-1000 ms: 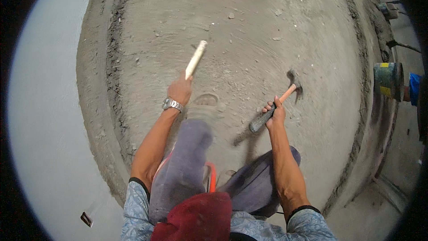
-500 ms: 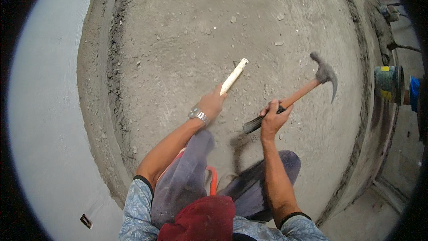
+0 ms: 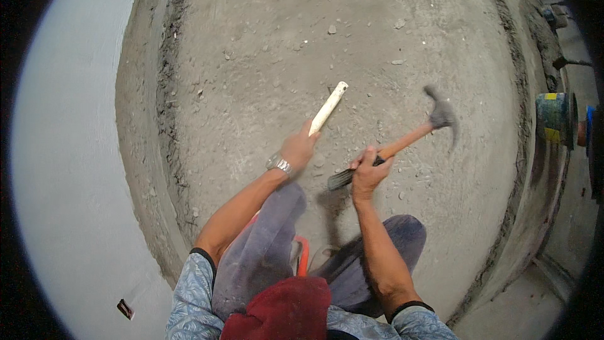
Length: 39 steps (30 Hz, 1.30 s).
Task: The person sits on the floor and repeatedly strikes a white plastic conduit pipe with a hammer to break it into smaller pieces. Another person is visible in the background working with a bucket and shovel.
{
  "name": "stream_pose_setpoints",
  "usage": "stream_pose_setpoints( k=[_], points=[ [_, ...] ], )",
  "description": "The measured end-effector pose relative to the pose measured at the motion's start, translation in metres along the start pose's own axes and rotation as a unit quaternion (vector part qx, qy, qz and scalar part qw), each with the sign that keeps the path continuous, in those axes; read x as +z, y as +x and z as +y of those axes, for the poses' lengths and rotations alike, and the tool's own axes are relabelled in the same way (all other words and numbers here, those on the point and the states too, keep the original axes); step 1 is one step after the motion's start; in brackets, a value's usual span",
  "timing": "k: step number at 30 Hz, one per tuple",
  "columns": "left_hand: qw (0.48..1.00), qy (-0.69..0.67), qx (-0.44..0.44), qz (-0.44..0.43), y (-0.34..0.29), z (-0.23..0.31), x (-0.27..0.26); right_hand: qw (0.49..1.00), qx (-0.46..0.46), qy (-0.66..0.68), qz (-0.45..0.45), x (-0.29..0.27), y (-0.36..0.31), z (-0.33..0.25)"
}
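In my right hand [image 3: 370, 178] is a claw hammer [image 3: 412, 138], its fingers wrapped round the black grip just below the orange-brown shaft. The dark head points up and to the right, slightly smeared by motion. My left hand [image 3: 298, 149], with a metal watch at the wrist, is closed on the lower end of an off-white stick [image 3: 328, 107]. Its free end slants up and right and has a small dark hole. The stick's lower part is hidden by the hand. Both tools are held over rough grey ground, with a gap between stick and hammer.
Small stones and crumbs lie about the concrete floor [image 3: 251, 56]. A pale wall [image 3: 63, 151] runs along the left, beside a rough groove. At the far right stands a dark bucket [image 3: 553, 119] with yellow patches. A red curved bar [image 3: 303, 255] shows between my knees.
My right hand has swung the hammer left and slightly down, bringing its head closer to the stick. The left hand keeps its hold on the stick in nearly the same place.
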<state>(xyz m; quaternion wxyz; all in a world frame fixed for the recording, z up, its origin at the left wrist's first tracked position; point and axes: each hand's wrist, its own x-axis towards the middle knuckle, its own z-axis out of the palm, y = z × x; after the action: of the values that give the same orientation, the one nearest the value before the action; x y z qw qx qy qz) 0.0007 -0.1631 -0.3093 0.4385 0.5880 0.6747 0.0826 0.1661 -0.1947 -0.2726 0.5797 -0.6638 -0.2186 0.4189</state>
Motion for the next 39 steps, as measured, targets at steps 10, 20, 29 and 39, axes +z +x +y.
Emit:
stream_pose_setpoints(
  k=[10,20,29,39],
  points=[
    [0.998,-0.045,-0.027,0.028,-0.005,-0.005,-0.007,0.956,0.008,-0.262,-0.131,-0.006,0.01,0.007],
    [0.998,-0.06,-0.031,0.008,-0.002,-0.01,-0.003,0.941,-0.101,-0.287,-0.151,-0.01,0.009,0.046],
    [0.99,-0.137,0.016,0.006,0.0,-0.019,0.002,0.998,-0.032,-0.034,-0.032,0.011,0.012,-0.048],
    [0.983,-0.173,0.023,0.048,-0.002,-0.03,0.003,0.941,-0.096,-0.292,-0.144,-0.012,0.026,0.024]
  ],
)
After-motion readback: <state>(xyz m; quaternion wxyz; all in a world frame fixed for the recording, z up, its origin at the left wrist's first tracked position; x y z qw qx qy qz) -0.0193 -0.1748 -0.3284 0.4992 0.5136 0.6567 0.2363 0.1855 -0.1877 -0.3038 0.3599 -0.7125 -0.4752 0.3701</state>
